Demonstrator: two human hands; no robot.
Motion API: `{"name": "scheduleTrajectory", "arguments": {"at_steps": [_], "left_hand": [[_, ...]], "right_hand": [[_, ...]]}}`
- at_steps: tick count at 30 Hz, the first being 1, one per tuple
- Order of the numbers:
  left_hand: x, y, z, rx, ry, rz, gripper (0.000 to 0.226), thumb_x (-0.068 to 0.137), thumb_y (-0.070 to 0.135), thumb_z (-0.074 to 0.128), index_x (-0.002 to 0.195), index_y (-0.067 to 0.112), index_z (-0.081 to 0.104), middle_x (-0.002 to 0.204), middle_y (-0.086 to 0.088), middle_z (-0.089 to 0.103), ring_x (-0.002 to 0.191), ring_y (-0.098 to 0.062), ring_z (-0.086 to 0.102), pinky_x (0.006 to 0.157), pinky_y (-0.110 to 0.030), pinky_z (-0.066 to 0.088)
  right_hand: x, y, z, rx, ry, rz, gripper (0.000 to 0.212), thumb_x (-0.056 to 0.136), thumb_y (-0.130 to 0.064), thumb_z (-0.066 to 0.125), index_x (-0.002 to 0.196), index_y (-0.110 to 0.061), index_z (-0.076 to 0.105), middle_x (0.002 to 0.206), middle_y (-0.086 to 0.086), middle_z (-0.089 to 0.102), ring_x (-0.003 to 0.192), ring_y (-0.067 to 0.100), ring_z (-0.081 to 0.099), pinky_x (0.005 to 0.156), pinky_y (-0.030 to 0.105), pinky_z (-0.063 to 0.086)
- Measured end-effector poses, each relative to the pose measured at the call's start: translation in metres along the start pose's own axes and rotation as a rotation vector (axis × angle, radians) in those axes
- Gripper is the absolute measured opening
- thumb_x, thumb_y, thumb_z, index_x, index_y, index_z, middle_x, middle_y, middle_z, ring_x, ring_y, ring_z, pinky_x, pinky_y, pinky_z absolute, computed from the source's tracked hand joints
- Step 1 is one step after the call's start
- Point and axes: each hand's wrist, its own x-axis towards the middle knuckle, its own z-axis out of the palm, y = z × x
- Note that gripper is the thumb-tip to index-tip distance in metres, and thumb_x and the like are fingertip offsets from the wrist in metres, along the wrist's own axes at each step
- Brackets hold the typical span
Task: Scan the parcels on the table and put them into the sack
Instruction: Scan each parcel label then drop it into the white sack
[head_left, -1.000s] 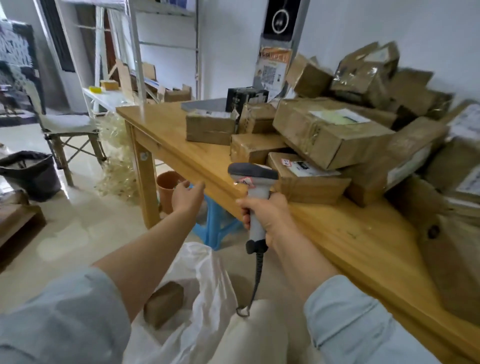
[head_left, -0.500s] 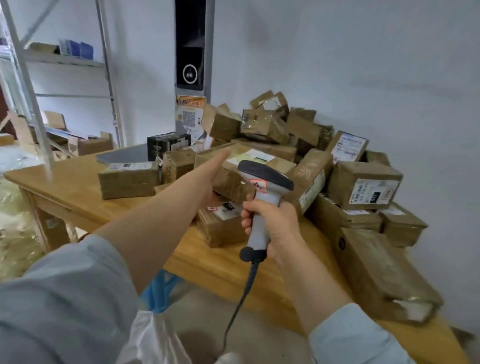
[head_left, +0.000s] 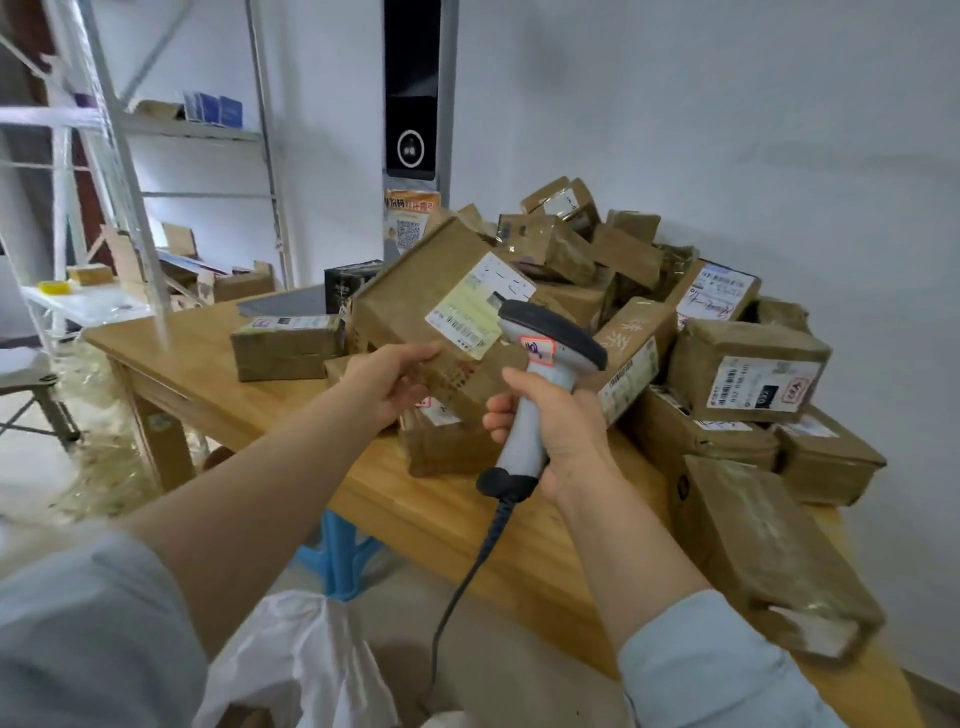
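My left hand (head_left: 387, 379) grips the near edge of a large brown cardboard parcel (head_left: 415, 291) and holds it tilted up above the table, its white and yellow label facing me. My right hand (head_left: 550, 426) holds a grey handheld barcode scanner (head_left: 545, 364) by the handle, with the scanner head right at the label's lower right corner. A heap of several taped brown parcels (head_left: 743, 374) covers the wooden table (head_left: 426, 519). The white sack (head_left: 296, 660) lies open on the floor below my arms.
A long parcel (head_left: 769, 551) lies at the table's near right edge. A flat parcel (head_left: 285, 345) sits alone at the left of the table. A blue stool (head_left: 343, 556) stands under the table. Metal shelving (head_left: 156, 171) stands at the left, a tall kiosk (head_left: 413, 104) behind the heap.
My left hand reached from beside the table to the heap, took hold of the large parcel and lifted it. The scanner now sits at its label. My view swung right and up.
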Motion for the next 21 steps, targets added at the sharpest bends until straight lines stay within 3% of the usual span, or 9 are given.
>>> {"name": "scheduleTrajectory", "arguments": {"at_steps": [2, 6, 9, 12, 15, 19, 21], "left_hand": [[-0.011, 0.0, -0.017, -0.027, 0.033, 0.037, 0.056, 0.069, 0.009, 0.082, 0.117, 0.006, 0.052, 0.101, -0.011, 0.07, 0.09, -0.022, 0.07, 0.078, -0.036, 0.06], [-0.032, 0.028, -0.057, 0.041, 0.085, 0.117, 0.066, 0.057, 0.014, 0.086, 0.116, 0.007, 0.056, 0.1, -0.01, 0.072, 0.081, -0.019, 0.073, 0.068, -0.034, 0.06], [-0.053, 0.059, -0.09, 0.176, 0.147, 0.202, 0.046, 0.069, 0.018, 0.082, 0.109, 0.01, 0.059, 0.09, -0.006, 0.071, 0.065, -0.013, 0.072, 0.055, -0.029, 0.057], [-0.067, 0.092, -0.124, 0.33, 0.204, 0.27, 0.038, 0.075, 0.016, 0.078, 0.106, 0.008, 0.058, 0.092, -0.008, 0.069, 0.078, -0.017, 0.07, 0.066, -0.035, 0.058], [-0.073, 0.113, -0.155, 0.538, 0.246, 0.293, 0.046, 0.07, 0.015, 0.082, 0.109, 0.003, 0.06, 0.095, -0.01, 0.071, 0.087, -0.022, 0.069, 0.071, -0.037, 0.057], [-0.072, 0.113, -0.184, 0.764, 0.26, 0.279, 0.049, 0.064, 0.015, 0.086, 0.107, 0.004, 0.067, 0.101, -0.009, 0.069, 0.095, -0.023, 0.065, 0.076, -0.036, 0.056], [-0.068, 0.106, -0.198, 0.818, 0.258, 0.231, 0.046, 0.064, 0.015, 0.086, 0.106, 0.006, 0.068, 0.102, -0.008, 0.067, 0.093, -0.022, 0.062, 0.071, -0.032, 0.054]], "right_hand": [[-0.008, 0.002, 0.002, -0.019, -0.04, 0.027, 0.009, 0.084, -0.005, 0.068, 0.08, -0.002, 0.061, 0.052, 0.008, 0.061, 0.042, 0.017, 0.056, 0.044, 0.023, 0.047], [-0.022, 0.008, 0.012, -0.087, -0.118, 0.051, 0.008, 0.084, -0.004, 0.066, 0.076, -0.005, 0.063, 0.053, 0.006, 0.059, 0.043, 0.016, 0.051, 0.046, 0.025, 0.044], [-0.033, 0.018, 0.028, -0.144, -0.19, 0.077, 0.007, 0.083, -0.006, 0.067, 0.079, -0.004, 0.063, 0.055, 0.007, 0.059, 0.047, 0.017, 0.051, 0.049, 0.027, 0.044], [-0.043, 0.03, 0.048, -0.23, -0.285, 0.085, 0.009, 0.083, -0.011, 0.07, 0.084, -0.005, 0.063, 0.061, 0.005, 0.063, 0.051, 0.015, 0.055, 0.054, 0.028, 0.048], [-0.053, 0.045, 0.068, -0.329, -0.393, 0.047, 0.011, 0.083, -0.012, 0.071, 0.086, -0.01, 0.061, 0.063, 0.004, 0.063, 0.052, 0.013, 0.057, 0.057, 0.027, 0.051], [-0.062, 0.07, 0.089, -0.495, -0.462, 0.009, 0.017, 0.081, -0.011, 0.073, 0.088, -0.015, 0.058, 0.065, 0.003, 0.06, 0.047, 0.009, 0.052, 0.048, 0.023, 0.047], [-0.066, 0.086, 0.097, -0.522, -0.463, -0.008, 0.02, 0.08, -0.011, 0.074, 0.09, -0.017, 0.057, 0.067, 0.003, 0.059, 0.042, 0.005, 0.05, 0.044, 0.02, 0.043]]}}
